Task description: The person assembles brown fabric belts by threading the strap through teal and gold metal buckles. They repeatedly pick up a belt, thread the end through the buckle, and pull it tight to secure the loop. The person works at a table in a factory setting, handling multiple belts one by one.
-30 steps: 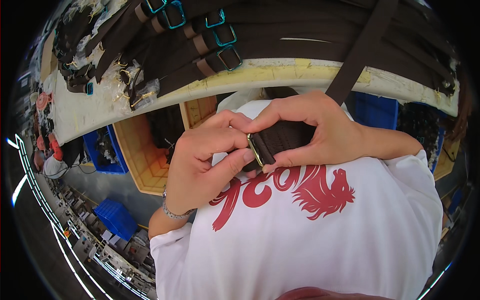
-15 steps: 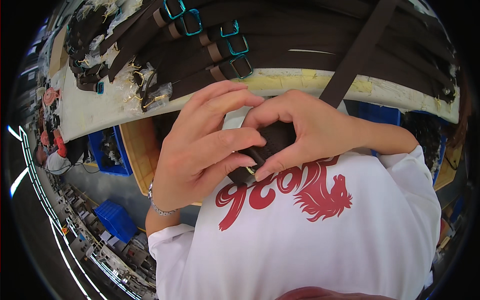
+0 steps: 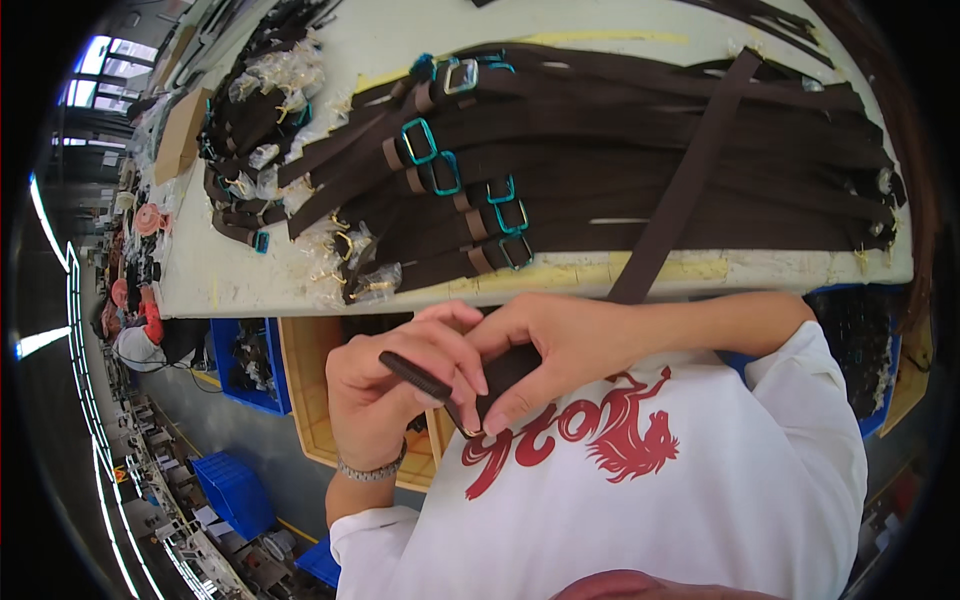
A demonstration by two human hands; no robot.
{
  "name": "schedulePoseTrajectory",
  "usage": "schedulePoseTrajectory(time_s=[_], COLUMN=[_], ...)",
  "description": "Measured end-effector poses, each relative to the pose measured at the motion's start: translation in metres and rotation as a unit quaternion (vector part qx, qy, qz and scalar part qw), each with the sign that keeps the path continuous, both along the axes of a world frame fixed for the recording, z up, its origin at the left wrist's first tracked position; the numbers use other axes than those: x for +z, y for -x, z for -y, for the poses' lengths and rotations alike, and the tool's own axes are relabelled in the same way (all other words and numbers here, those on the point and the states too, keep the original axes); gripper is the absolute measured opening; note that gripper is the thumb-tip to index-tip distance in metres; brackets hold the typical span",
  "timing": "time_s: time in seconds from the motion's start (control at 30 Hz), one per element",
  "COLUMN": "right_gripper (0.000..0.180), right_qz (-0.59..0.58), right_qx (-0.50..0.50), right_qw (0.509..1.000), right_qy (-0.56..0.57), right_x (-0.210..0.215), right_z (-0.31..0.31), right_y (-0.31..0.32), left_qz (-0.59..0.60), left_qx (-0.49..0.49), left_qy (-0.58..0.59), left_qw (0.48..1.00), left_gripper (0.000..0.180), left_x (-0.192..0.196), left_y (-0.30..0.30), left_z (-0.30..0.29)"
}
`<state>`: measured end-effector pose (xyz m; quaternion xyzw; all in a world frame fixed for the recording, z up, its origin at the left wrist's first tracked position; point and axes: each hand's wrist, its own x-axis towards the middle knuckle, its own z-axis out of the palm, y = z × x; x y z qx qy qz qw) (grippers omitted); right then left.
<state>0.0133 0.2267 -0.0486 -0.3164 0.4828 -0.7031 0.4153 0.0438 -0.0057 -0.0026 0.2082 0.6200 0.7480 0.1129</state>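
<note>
A long dark brown belt (image 3: pixel 690 180) slants across the table and down over its near edge to my hands, close to my shirt. My right hand (image 3: pixel 570 345) grips the belt between thumb and fingers. My left hand (image 3: pixel 375 390) is closed around the belt's end part (image 3: pixel 418 376), which sticks out past its fingers to the left. A small gold-coloured metal piece (image 3: pixel 471 432) shows at the fingertips, partly hidden by them. Whether it is a buckle I cannot tell.
Several dark belts (image 3: pixel 600 140) with teal-filmed buckles (image 3: pixel 420 141) lie across the white table (image 3: pixel 240 290). Plastic-wrapped pieces (image 3: pixel 345 245) sit at their left. Under the table are a wooden box (image 3: pixel 310 400) and a blue crate (image 3: pixel 228 350). A person (image 3: pixel 140 335) sits far left.
The view has shifted, and more of the tabletop shows. My left fingers have gone from spread over the belt to closed, and a length of its end now sticks out past them.
</note>
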Motion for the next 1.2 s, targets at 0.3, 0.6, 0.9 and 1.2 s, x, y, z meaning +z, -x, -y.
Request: schedulePoseTrajectory(time_s=[0.3,0.6,0.9,1.2], right_gripper=[0.043,0.041,0.031,0.036], right_qz=[-0.287,-0.471,-0.797,-0.756], right_qx=[-0.064,-0.190,-0.341,-0.390], right_qw=[0.954,0.859,0.494,0.507], right_qy=[-0.053,-0.065,-0.067,-0.141], right_x=[0.043,0.093,0.090,0.057], right_z=[-0.031,-0.042,-0.053,-0.061], right_y=[0.056,0.060,0.095,0.104], left_qz=[-0.052,-0.162,-0.047,0.063], left_qx=[0.054,-0.048,0.046,0.024], left_qy=[-0.192,-0.202,-0.038,-0.028], left_qw=[0.978,0.965,0.997,0.997], left_gripper=[0.030,0.024,0.025,0.020], left_x=[0.050,0.059,0.040,-0.006], left_y=[0.012,0.025,0.051,0.067], left_z=[0.009,0.008,0.000,-0.044])
